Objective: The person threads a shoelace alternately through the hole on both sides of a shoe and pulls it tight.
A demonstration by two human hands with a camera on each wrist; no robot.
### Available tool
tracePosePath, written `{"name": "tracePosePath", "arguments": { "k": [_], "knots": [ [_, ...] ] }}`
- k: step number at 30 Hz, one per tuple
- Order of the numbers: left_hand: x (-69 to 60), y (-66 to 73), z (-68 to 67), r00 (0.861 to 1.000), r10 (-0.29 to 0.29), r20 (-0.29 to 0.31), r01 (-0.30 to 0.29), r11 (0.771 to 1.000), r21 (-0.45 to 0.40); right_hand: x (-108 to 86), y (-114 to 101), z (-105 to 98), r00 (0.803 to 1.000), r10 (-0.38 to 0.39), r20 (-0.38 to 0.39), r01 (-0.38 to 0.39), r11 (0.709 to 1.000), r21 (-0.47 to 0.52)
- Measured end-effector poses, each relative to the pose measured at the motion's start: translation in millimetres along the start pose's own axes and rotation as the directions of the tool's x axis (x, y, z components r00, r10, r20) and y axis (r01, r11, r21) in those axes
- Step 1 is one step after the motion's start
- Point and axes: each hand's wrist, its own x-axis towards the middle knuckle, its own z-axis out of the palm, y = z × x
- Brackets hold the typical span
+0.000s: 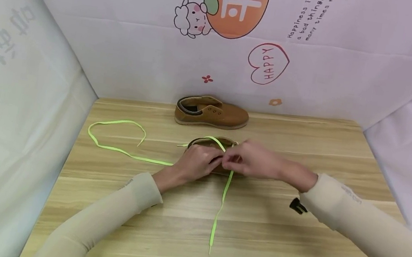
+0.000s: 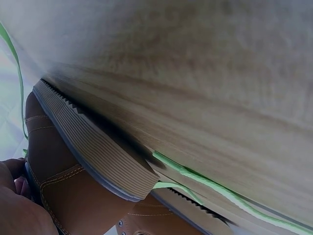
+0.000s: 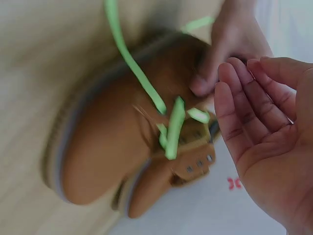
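Observation:
A brown shoe (image 1: pixel 220 169) lies beneath both hands, with green lace (image 3: pixel 176 127) through eyelets at its front. My left hand (image 1: pixel 195 162) grips the shoe's upper near the opening; its thumb lies by the eyelets in the right wrist view, other fingers partly hidden. In the left wrist view the left hand (image 2: pixel 22 208) is beside the shoe's side (image 2: pixel 63 181). My right hand (image 1: pixel 254 159) is just above the eyelets. In the right wrist view the right hand (image 3: pixel 264 117) has loosely bent fingers, thumb tip near the index fingertip, and no lace shows between them.
A second brown shoe (image 1: pixel 223 115), without lace, stands behind the first. Green lace (image 1: pixel 117 150) loops across the table's left side, and another length (image 1: pixel 223 200) runs toward the front. A small black clip (image 1: pixel 298 206) is near the right sleeve. White printed sheets surround the wooden table (image 1: pixel 176 237).

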Motion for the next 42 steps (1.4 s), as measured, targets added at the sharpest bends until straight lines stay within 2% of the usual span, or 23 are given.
{"name": "tracePosePath", "arguments": {
  "k": [2,6,11,14,18,22,25,30,34,37,42],
  "knots": [
    [-0.3,0.2,-0.1,1.000,-0.012,0.006,0.012,1.000,-0.012,-8.3,-3.2,10.7,0.999,-0.036,0.027,0.035,0.999,0.004],
    [-0.4,0.7,-0.1,1.000,-0.023,0.010,0.023,1.000,-0.013,-22.8,-9.7,32.6,0.992,-0.091,0.086,0.095,0.994,-0.048],
    [0.7,0.9,-0.1,1.000,-0.016,0.001,0.016,1.000,-0.012,-36.2,-18.0,59.1,0.975,-0.151,0.164,0.172,0.978,-0.121],
    [1.6,0.8,-0.1,1.000,-0.016,-0.010,0.015,1.000,-0.012,-42.0,-20.1,76.3,0.953,-0.244,0.179,0.270,0.952,-0.142],
    [3.3,1.3,-0.1,1.000,-0.026,-0.014,0.026,1.000,-0.008,-47.9,-22.3,98.6,0.916,-0.358,0.183,0.390,0.900,-0.194],
    [4.2,2.7,-1.4,0.999,-0.038,-0.012,0.038,0.999,0.003,-52.1,-24.8,116.6,0.896,-0.384,0.223,0.434,0.865,-0.253],
    [4.4,3.0,-3.5,0.998,-0.042,-0.039,0.043,0.999,0.005,-54.7,-25.9,127.5,0.885,-0.395,0.247,0.455,0.847,-0.276],
    [8.5,1.2,-10.3,0.992,-0.059,-0.112,0.055,0.998,-0.040,-57.4,-26.7,140.7,0.878,-0.422,0.227,0.473,0.839,-0.269],
    [13.4,-1.7,-15.5,0.990,-0.058,-0.130,0.051,0.997,-0.058,-57.9,-24.8,147.3,0.873,-0.446,0.200,0.487,0.826,-0.285],
    [17.4,-4.3,-18.1,0.989,-0.055,-0.139,0.050,0.998,-0.039,-57.1,-22.9,150.3,0.854,-0.486,0.184,0.520,0.793,-0.316],
    [24.6,-8.6,-20.3,0.986,-0.062,-0.157,0.062,0.998,-0.005,-55.1,-22.0,152.1,0.812,-0.562,0.157,0.578,0.735,-0.356]
  ]
}}
